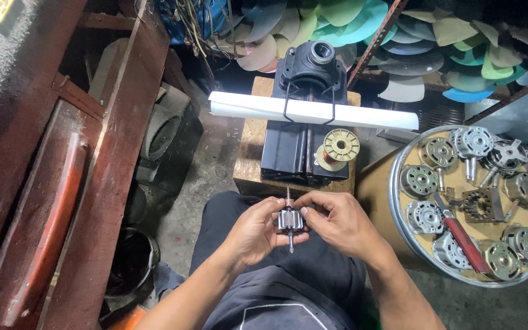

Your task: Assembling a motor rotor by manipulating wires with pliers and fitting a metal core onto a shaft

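cramped repair workshop, seen from above: bare concrete floor, dark red wooden furniture [62,183] along the left, stacked plastic fan blades [349,24] in green, blue and grey on shelves at the top. centre, a wooden block [245,165] carries a black motor housing [304,116] with a white tube [313,111] clipped across it and a spool of copper wire [336,150] beside it. at right, a round metal tray [398,220] holds several small motor parts and a red-handled tool [465,241].

over the lap, just in front of the block, both hands hold a small motor rotor [289,220]: a ribbed metal core on a thin steel shaft, the shaft standing roughly upright. judged from its look, the rotor is dense for its size, rigid and smooth-sided; the shaft ends are slender and would be easy to bend or let slip, so the ribbed core is the surer place to take hold, with the shaft left free.

left hand [255,235]: fingers curled, thumb and fingertips pressed against the left side of the core. right hand [337,223]: fingers closed in a pinch on the right side of the core, near its upper end. neither hand is spread; the rotor is held between them, clear of the lap.
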